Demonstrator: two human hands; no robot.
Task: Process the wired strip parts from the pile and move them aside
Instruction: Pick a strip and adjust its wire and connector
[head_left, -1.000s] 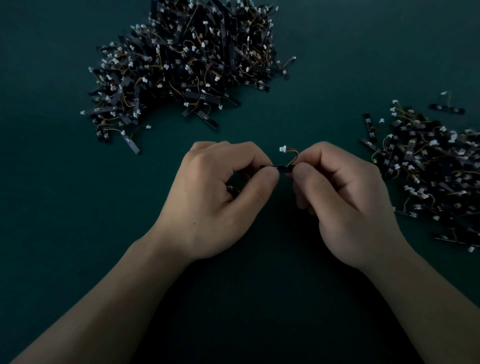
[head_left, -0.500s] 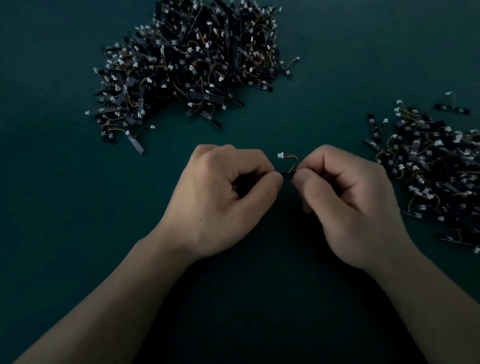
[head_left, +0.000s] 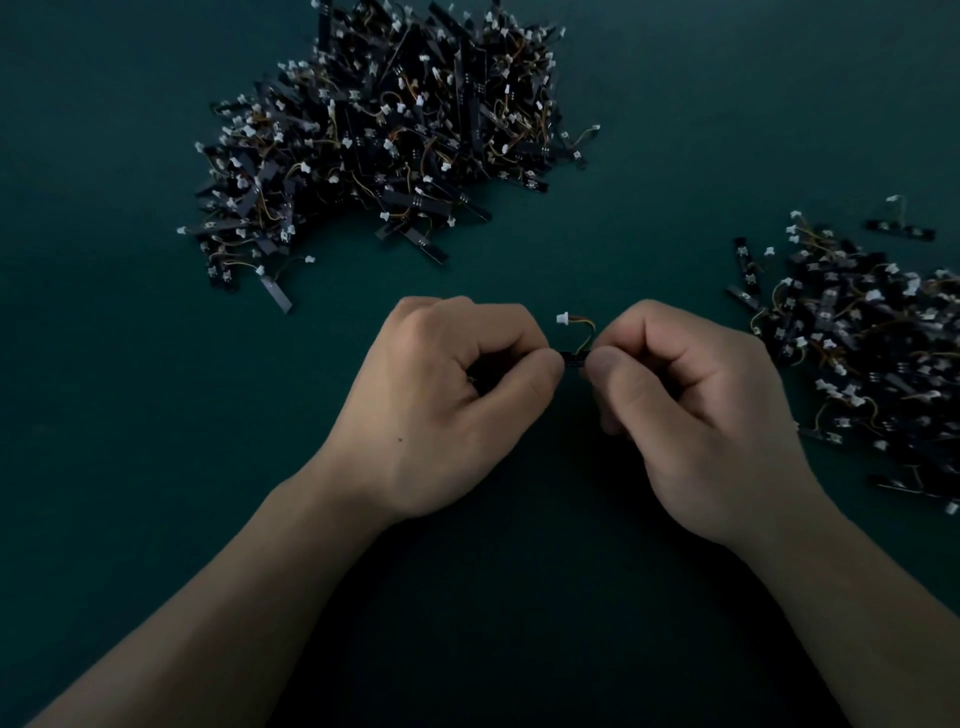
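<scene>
A left hand (head_left: 441, 405) and a right hand (head_left: 696, 415), fingers curled, pinch opposite ends of one black wired strip part (head_left: 575, 358) above a dark green tabletop (head_left: 130, 415). Its thin wire loops up to a white connector (head_left: 562, 318). A large pile (head_left: 384, 130) of such parts lies beyond; a second heap (head_left: 872, 353) lies at right.

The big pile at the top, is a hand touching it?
No, the left hand and right hand are apart from the pile, pinching one wired strip between them.
</scene>
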